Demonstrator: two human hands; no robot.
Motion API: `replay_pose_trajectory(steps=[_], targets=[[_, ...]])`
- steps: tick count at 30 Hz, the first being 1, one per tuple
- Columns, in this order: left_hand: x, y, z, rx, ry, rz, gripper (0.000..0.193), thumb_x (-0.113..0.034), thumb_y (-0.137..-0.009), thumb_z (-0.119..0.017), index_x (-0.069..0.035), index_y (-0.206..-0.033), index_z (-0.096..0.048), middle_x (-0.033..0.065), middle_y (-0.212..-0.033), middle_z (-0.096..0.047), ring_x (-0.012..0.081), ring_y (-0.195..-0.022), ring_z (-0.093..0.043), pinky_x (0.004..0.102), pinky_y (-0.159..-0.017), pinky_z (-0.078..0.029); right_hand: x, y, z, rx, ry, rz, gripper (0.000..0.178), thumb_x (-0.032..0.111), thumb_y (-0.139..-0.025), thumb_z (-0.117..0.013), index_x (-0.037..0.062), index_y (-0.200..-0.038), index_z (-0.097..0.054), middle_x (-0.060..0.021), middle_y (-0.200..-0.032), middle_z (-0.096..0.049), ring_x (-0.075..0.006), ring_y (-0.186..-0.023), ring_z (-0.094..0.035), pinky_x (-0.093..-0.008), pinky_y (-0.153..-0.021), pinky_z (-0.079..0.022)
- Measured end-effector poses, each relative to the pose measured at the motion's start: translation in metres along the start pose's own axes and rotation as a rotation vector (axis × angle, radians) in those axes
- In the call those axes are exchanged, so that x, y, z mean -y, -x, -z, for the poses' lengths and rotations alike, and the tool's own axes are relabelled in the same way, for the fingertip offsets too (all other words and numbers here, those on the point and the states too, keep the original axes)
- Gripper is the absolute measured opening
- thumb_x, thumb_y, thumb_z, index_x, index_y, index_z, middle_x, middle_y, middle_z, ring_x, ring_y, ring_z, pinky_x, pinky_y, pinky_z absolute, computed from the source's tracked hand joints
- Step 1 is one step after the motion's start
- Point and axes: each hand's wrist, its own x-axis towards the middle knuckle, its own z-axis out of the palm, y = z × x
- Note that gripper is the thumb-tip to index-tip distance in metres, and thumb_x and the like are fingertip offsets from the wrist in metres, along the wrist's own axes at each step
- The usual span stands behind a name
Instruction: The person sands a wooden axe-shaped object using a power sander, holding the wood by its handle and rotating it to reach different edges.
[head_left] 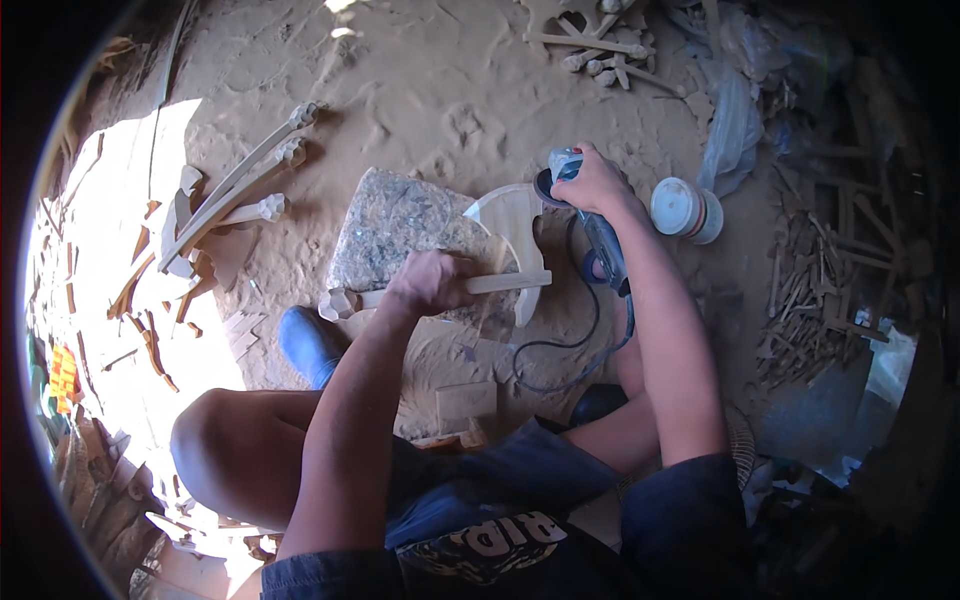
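Note:
My left hand is closed around a pale wooden leg with a carved knob at its left end. A curved wooden panel is joined to the leg near its right end. Beneath this piece lies a speckled stone slab, which the leg crosses at the near edge. My right hand grips the head of an angle grinder, whose body points back toward me. Its dark round disc is at the panel's upper right end; whether it touches or spins I cannot tell.
Carved wooden pieces lie on the sandy ground at left and far right of centre. A white tub stands right of the grinder. The power cord loops near my legs. Scrap wood and plastic sheeting line the right.

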Motion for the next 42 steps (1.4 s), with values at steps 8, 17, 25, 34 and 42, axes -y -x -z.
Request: replay_pose_trajectory(steps=[8, 17, 25, 34, 42], targets=[[-0.008, 0.000, 0.011, -0.001, -0.039, 0.061, 0.045, -0.034, -0.082, -0.080, -0.027, -0.127, -0.081, 0.0075, -0.119, -0.080, 0.0335, -0.105, -0.077, 0.0450, -0.090, -0.062, -0.002, 0.071, -0.043, -0.054, -0.245, 0.239, 0.094, 0.027, -0.085, -0.079, 0.0134, -0.166, -0.033, -0.0332, -0.132, -0.070, -0.0540, -0.121, -0.068, -0.0571, -0.105, -0.055], [-0.003, -0.002, 0.004, -0.103, -0.018, 0.011, 0.038, -0.034, -0.081, -0.080, -0.017, -0.114, -0.078, 0.0089, -0.112, -0.077, 0.0350, -0.106, -0.075, 0.0481, -0.092, -0.060, 0.023, 0.081, -0.058, -0.064, -0.313, 0.423, 0.093, 0.023, -0.084, -0.080, 0.0137, -0.166, -0.035, -0.0319, -0.136, -0.068, -0.0538, -0.122, -0.066, -0.0568, -0.103, -0.055], [0.030, 0.008, -0.031, -0.160, -0.513, -0.283, 0.048, -0.048, -0.082, -0.084, -0.016, -0.117, -0.078, 0.0024, -0.117, -0.074, 0.0229, -0.116, -0.069, 0.0448, -0.098, -0.048, -0.006, 0.100, -0.017, -0.336, -0.433, 0.273, 0.091, 0.025, -0.085, -0.082, 0.0137, -0.162, -0.036, -0.0286, -0.119, -0.075, -0.0489, -0.109, -0.074, -0.0542, -0.093, -0.059], [0.010, 0.007, -0.032, -0.005, -0.295, -0.319, 0.051, -0.045, -0.089, -0.079, -0.014, -0.129, -0.075, 0.0068, -0.136, -0.071, 0.0281, -0.122, -0.069, 0.0479, -0.099, -0.054, -0.035, 0.108, -0.039, -0.248, -0.284, 0.287, 0.094, 0.026, -0.085, -0.080, 0.0162, -0.166, -0.034, -0.0315, -0.116, -0.075, -0.0526, -0.105, -0.073, -0.0595, -0.089, -0.058], [0.010, 0.010, -0.026, -0.027, -0.171, -0.282, 0.052, -0.039, -0.086, -0.082, -0.012, -0.129, -0.075, 0.0110, -0.134, -0.075, 0.0376, -0.115, -0.074, 0.0478, -0.097, -0.061, 0.012, 0.099, -0.057, -0.025, -0.196, 0.316, 0.093, 0.020, -0.086, -0.079, 0.0124, -0.167, -0.033, -0.0351, -0.122, -0.072, -0.0551, -0.106, -0.071, -0.0618, -0.093, -0.056]])
